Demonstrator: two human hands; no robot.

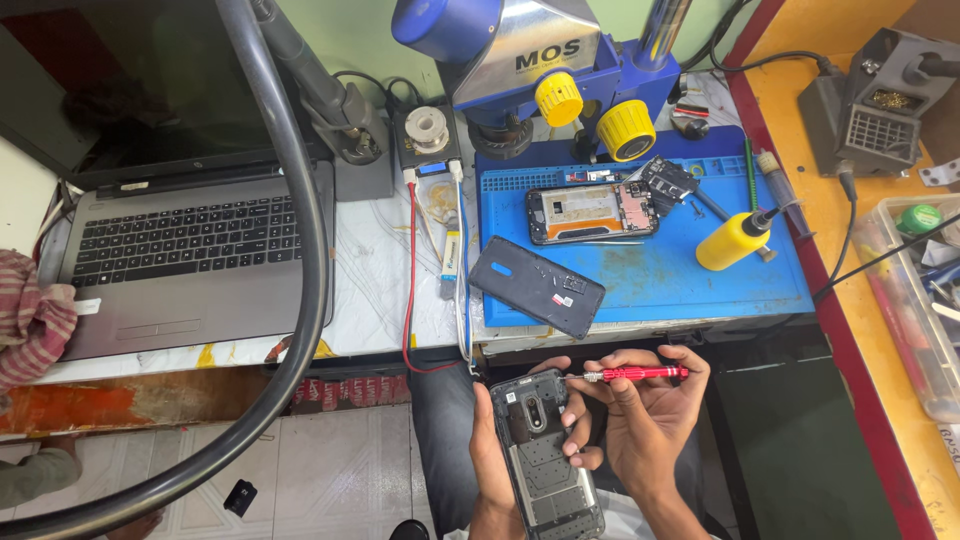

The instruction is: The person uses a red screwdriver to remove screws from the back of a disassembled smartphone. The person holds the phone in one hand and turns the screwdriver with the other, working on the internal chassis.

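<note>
Our right hand (650,420) closes its fingers (690,375) around a red screwdriver (640,374), tip set at the upper edge of an opened phone (545,450). Our left hand (490,450) wraps its fingers around that phone, held over the lap below the tabletop (380,290). Above, on the blue mat (680,270), lie a detached back cover (537,286), a second opened phone (592,212) and a yellow bottle (733,240). A laptop (190,250) sits well to the left.
</note>
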